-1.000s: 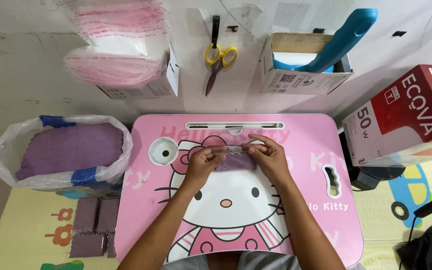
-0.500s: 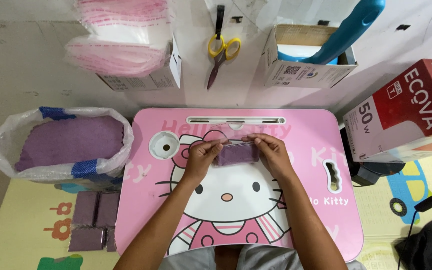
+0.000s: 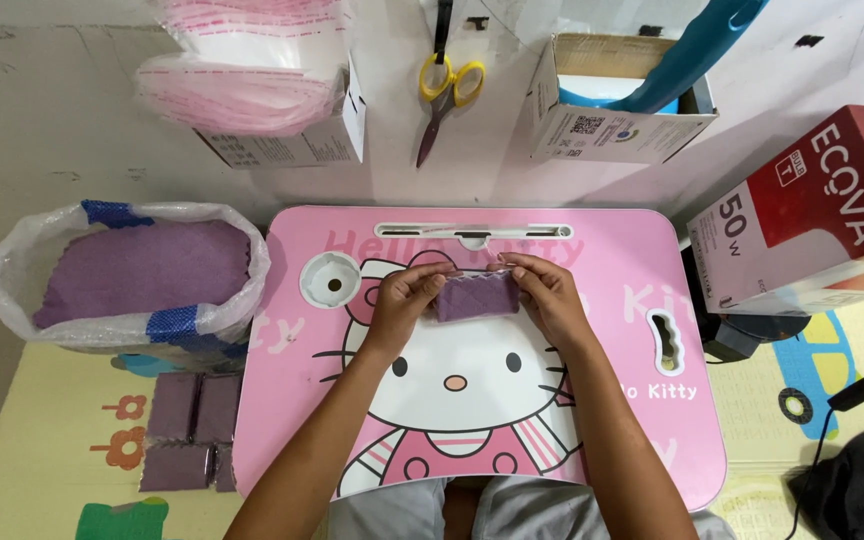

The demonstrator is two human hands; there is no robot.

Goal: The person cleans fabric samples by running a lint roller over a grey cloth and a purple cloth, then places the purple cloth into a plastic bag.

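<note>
A small folded purple cloth [image 3: 478, 296] lies on the pink lap table [image 3: 292, 380], inside what looks like a thin clear bag. My left hand [image 3: 407, 295] pinches its left end and my right hand [image 3: 542, 290] pinches its right end. Both hands rest on the tabletop near its far middle, just in front of the slot along the far edge.
A white plastic sack [image 3: 12, 290] full of purple cloths [image 3: 142, 270] stands left of the table. Packed purple cloths [image 3: 187, 430] lie on the floor mat. Behind are stacked clear pink-edged bags [image 3: 242, 70], yellow scissors [image 3: 447, 90], an open carton [image 3: 612, 120]; a red box [image 3: 812, 220] at right.
The view has tilted, so everything sits lower in frame. My hands have closed in on the cloth, which now looks more compact and squared between my fingers.
</note>
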